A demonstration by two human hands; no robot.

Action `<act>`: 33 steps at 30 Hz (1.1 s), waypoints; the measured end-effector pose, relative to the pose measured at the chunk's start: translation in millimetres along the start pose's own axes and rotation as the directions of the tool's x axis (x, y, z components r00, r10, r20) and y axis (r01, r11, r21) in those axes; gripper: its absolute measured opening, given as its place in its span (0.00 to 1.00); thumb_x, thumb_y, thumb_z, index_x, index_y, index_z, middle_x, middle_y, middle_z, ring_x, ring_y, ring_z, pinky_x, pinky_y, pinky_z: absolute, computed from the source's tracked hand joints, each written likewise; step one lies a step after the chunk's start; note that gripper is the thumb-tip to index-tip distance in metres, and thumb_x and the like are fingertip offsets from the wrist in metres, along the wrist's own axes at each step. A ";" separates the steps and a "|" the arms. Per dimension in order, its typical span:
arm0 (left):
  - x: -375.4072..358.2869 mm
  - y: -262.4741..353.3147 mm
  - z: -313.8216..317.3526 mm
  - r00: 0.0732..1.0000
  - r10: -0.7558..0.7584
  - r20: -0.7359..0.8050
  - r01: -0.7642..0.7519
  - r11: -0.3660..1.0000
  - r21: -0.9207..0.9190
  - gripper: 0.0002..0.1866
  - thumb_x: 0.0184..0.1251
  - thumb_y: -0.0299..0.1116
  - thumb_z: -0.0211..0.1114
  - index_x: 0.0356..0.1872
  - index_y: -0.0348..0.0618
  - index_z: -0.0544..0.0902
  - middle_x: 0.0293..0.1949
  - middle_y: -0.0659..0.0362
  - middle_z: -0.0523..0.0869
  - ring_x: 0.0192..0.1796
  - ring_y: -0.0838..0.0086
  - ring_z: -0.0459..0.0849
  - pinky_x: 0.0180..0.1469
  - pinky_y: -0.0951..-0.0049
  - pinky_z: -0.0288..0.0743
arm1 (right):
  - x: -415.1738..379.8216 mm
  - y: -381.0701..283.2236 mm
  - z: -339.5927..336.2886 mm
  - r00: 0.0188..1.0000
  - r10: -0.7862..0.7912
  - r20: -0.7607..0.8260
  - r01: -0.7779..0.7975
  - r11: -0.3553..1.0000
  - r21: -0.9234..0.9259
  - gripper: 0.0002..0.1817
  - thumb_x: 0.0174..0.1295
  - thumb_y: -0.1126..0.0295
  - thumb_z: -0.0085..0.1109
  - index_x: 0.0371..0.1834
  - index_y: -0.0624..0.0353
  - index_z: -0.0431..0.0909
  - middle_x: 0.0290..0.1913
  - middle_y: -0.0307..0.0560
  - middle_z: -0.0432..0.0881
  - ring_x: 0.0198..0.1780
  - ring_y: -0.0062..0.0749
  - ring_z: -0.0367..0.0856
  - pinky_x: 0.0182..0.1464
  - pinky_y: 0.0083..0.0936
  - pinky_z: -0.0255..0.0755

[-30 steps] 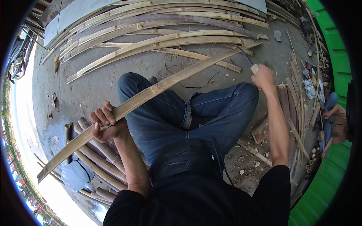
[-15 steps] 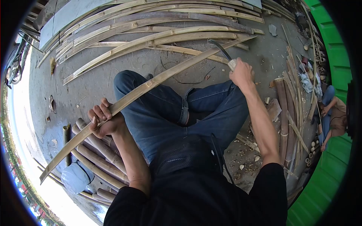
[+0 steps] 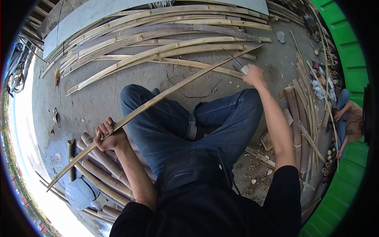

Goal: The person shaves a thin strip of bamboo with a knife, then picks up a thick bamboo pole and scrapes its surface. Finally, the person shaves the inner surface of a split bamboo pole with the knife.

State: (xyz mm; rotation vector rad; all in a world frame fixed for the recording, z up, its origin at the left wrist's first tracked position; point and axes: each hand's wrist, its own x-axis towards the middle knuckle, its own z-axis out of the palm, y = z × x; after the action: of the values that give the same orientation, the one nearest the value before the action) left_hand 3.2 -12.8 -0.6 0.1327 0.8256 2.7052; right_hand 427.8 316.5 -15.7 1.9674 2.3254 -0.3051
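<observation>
My left hand (image 3: 109, 136) is wrapped around a long split bamboo strip (image 3: 158, 98) near its lower left part. The strip runs slantwise across my lap, over my bent knee, to a tapered far end at upper right. My right hand (image 3: 254, 76) grips the pale handle of a sickle (image 3: 244, 70). Its dark curved blade, seen nearly edge-on, crosses the strip close to the far end. The strip now shows its narrow edge towards me.
Many split bamboo lengths (image 3: 158, 51) lie on the concrete floor ahead. Bamboo poles (image 3: 104, 158) are stacked at lower left beside a clear plastic bag (image 3: 81, 193). More bamboo (image 3: 298, 118) and wood chips lie at right. Another person (image 3: 351, 118) sits by a green wall (image 3: 349, 47).
The bamboo strip has rolled from its broad face to its narrow edge. The sickle blade has turned from a clear curve to a thin line. Both hands keep their grip.
</observation>
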 end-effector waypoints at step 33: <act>36.9 -30.1 -19.9 1.000 -0.018 0.008 0.018 0.999 0.032 0.15 0.45 0.36 0.60 0.13 0.54 0.60 0.10 0.67 0.60 0.13 0.78 0.60 0.39 0.70 0.68 | -12.5 -31.5 -9.8 0.979 -0.112 0.168 0.111 0.994 0.015 0.18 0.47 0.72 0.67 0.45 0.59 0.82 0.45 0.62 0.86 0.51 0.58 0.85 0.52 0.46 0.80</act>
State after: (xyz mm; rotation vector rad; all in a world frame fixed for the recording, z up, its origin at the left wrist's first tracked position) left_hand -27.3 12.1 -34.0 0.1433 0.8634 2.6735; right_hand 399.7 301.5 -0.7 1.7413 2.3319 -0.4665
